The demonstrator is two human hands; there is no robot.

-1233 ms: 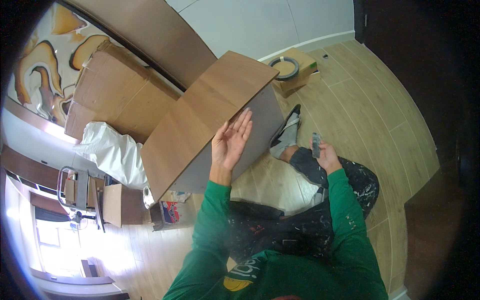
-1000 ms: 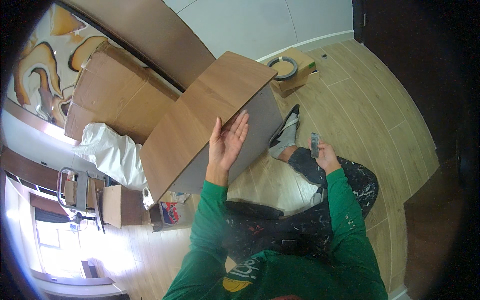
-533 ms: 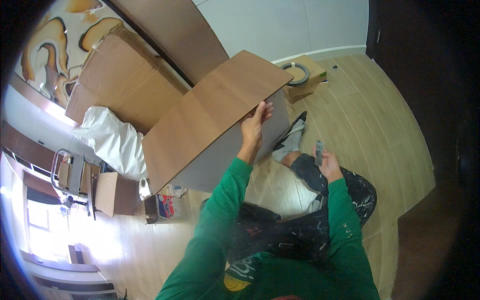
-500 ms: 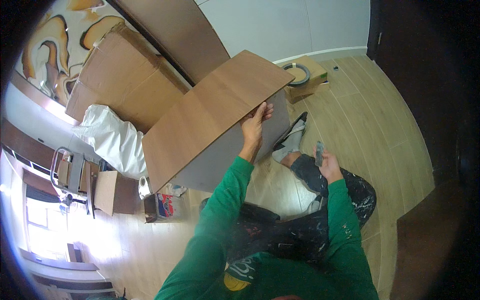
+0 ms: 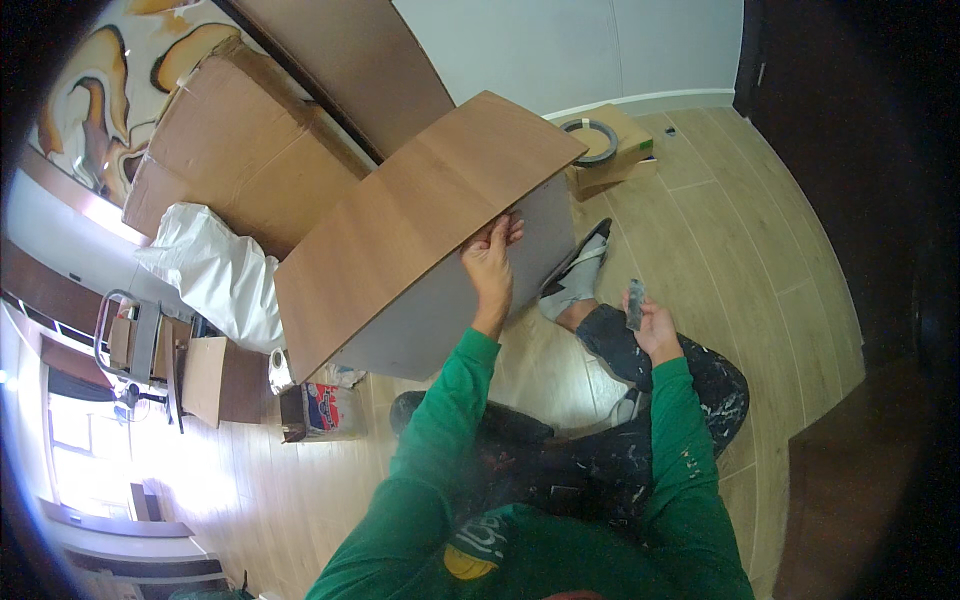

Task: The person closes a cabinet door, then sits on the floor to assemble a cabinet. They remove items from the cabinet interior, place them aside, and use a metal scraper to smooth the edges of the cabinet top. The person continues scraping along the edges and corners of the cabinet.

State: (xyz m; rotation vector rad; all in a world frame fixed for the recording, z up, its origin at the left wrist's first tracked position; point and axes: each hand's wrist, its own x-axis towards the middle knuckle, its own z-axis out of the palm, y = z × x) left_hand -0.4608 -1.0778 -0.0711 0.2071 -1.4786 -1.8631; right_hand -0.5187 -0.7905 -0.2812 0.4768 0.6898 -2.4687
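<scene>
In front of me stands a box-shaped cabinet piece with a brown wood-grain panel on top and a grey side. My left hand is at the panel's near edge, fingers curled and thumb pressed toward them; whatever may be pinched there is too small to make out. Beside my bent knee, my right hand is closed around a small, flat, grey, oblong tool, which points upward away from the cabinet; its exact kind is unclear.
A roll of dark tape lies on a cardboard box beyond the cabinet. To the left are a large carton, a white sack, a tape roll and a small open box. A dark door is at right.
My left hand has slid a little along the panel edge, toward me and to the left. The right hand keeps hold of the grey tool. The whole view has shifted slightly.
</scene>
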